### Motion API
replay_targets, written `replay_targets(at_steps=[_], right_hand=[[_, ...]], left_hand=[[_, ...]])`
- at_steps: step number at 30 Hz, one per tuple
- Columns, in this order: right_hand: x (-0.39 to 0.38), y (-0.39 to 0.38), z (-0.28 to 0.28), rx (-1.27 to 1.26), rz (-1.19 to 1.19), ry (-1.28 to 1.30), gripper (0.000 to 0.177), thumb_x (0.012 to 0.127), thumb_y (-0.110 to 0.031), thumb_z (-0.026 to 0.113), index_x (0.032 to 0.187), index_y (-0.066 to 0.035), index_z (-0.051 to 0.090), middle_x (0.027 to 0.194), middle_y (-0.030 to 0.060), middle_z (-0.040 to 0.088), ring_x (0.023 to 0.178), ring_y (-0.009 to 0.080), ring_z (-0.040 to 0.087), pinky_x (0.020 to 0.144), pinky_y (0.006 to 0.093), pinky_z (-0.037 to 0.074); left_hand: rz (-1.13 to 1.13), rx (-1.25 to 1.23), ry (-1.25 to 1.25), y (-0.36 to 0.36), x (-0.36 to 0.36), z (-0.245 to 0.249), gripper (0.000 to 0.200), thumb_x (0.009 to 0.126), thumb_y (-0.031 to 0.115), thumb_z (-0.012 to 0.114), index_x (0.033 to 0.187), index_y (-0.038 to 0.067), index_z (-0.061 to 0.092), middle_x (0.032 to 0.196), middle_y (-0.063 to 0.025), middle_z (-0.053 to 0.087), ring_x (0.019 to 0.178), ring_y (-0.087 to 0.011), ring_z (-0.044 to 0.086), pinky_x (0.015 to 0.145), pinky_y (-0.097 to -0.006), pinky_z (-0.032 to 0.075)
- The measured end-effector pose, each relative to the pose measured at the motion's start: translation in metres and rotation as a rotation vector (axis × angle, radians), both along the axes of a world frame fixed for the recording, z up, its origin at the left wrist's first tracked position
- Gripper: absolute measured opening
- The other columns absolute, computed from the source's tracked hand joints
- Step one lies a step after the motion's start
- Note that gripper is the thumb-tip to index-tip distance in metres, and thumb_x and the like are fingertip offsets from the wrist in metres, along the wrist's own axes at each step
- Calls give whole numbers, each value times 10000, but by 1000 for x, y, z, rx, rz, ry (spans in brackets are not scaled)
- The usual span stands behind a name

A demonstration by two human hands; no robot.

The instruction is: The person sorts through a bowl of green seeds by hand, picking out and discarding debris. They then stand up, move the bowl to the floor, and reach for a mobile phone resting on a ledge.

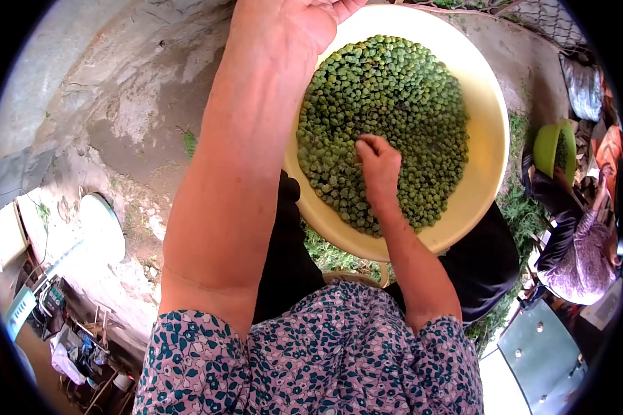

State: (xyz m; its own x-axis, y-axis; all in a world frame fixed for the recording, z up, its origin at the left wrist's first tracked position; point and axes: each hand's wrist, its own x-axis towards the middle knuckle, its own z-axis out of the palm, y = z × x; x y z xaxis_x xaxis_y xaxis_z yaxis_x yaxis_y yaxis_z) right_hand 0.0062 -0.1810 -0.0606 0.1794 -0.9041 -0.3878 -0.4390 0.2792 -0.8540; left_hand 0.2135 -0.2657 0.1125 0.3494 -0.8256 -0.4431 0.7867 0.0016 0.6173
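Buds [394, 83] lie in the basin [490, 131], upper centre of the frame. Your right hand [381, 164] is curled closed among them, contents hidden; your left [317, 21], cropped at top, cannot be judged.

The right hand [381, 164] is held with its fingers curled in, the forearm angled back behind them; the left hand [310, 26] is extended farther out, its fingers partly cropped.

the top edge cuts off part of the left hand [316, 26]; the left forearm [239, 152] hides some of the yellow basin [488, 138]. what the right hand [381, 164] pinches, if anything, is unclear. lower-left clutter [83, 353] is too small to identify.
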Motion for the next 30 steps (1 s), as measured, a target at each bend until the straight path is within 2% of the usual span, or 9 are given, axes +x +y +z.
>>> replay_targets(at_steps=[7,12,15,17,21,23,25,28,30], right_hand=[[23,-33,-75,-212,-11,189,213,749,-142,690,879,24,661,765,139,659,672,247,621,624,369,498],[31,-35,-80,-163,-76,242,189,753,-128,679,844,35,653,766,140,653,648,243,604,621,353,486],[27,-34,-74,-70,-132,79,166,779,-121,656,850,28,644,738,102,638,599,196,567,571,342,464],[26,-33,-43,178,-245,-118,141,814,-118,628,880,7,633,712,52,605,568,138,527,515,316,434],[11,-30,-12,184,-290,-337,120,847,-103,598,897,5,612,712,27,585,559,90,512,485,247,413],[6,-29,8,154,-298,-388,100,843,-88,601,888,2,610,699,17,583,557,83,514,492,229,415],[2,-29,29,23,-289,-489,81,831,-70,609,884,-9,612,679,7,580,554,79,514,498,220,414],[0,-32,69,-66,-318,-520,46,816,-28,599,855,-6,610,663,7,567,569,76,503,539,215,411],[-2,-35,91,-105,-344,-513,45,818,-30,593,850,-1,606,660,8,561,578,76,494,563,216,408]], left_hand=[[57,11,-41,5,-4,13,89,857,90,579,899,13,563,842,-77,598,763,-157,554,725,-269,480],[78,61,-92,7,-6,20,98,856,83,576,912,4,559,851,-83,597,766,-159,551,733,-269,480],[26,-58,-57,9,-3,17,103,853,78,577,917,-1,560,859,-89,597,773,-158,550,738,-270,480],[90,61,-77,7,-7,22,100,854,87,571,911,4,568,850,-75,604,764,-155,553,733,-268,481],[-51,36,-211,9,-2,15,115,853,98,560,872,-8,600,783,-73,614,718,-164,561,694,-258,468],[-392,-160,-795,10,-3,10,157,843,118,563,844,-24,630,728,-80,624,642,-177,560,631,-258,449],[-480,11,-1331,12,-27,-4,227,798,244,627,892,42,667,812,-86,663,732,-180,634,717,-332,522],[-801,-3,-1620,15,-36,-12,257,752,274,672,847,36,667,667,-102,625,609,-175,584,588,-310,459],[-861,-144,-1593,17,-39,-20,269,735,283,681,819,29,656,607,-98,572,582,-178,553,563,-310,431]])
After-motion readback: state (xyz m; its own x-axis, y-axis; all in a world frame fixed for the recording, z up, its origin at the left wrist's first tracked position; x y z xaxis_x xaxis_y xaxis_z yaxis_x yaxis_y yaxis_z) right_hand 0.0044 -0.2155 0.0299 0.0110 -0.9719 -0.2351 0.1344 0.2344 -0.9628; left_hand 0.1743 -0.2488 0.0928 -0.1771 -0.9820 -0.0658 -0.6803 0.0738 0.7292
